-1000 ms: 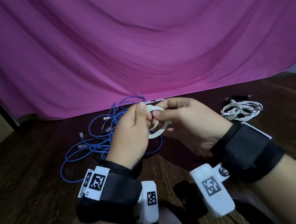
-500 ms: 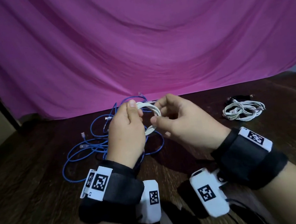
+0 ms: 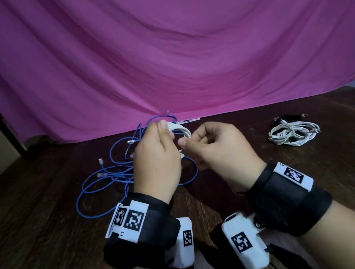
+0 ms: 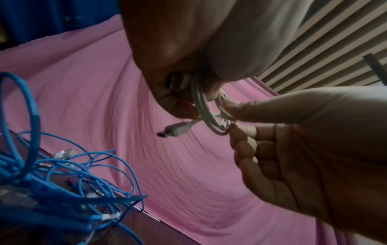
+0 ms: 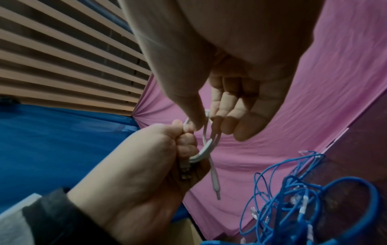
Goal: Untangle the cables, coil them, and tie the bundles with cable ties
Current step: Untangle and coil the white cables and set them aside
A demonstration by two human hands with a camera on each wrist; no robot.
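Note:
A small coil of white cable (image 3: 182,131) hangs above the wooden table (image 3: 47,223), held between both hands. My left hand (image 3: 169,133) grips one side of the coil (image 5: 202,152), fingers curled round the strands. My right hand (image 3: 184,143) pinches the opposite side (image 4: 225,123) between thumb and forefinger. A loose end with a plug (image 4: 176,131) sticks out of the coil and dangles free (image 5: 215,180). Below the hands, a tangle of blue network cables (image 3: 108,174) lies on the table.
A bundle of white cables (image 3: 293,133) lies on the table at the right, with a black cable (image 3: 284,118) just behind it. A thin white strip (image 3: 189,120) rests at the foot of the pink cloth backdrop (image 3: 160,56). Bare wood lies in front.
My right wrist has turned, and its fingers have left the top of the coil and now pinch its side. The coil has risen a little with the left hand.

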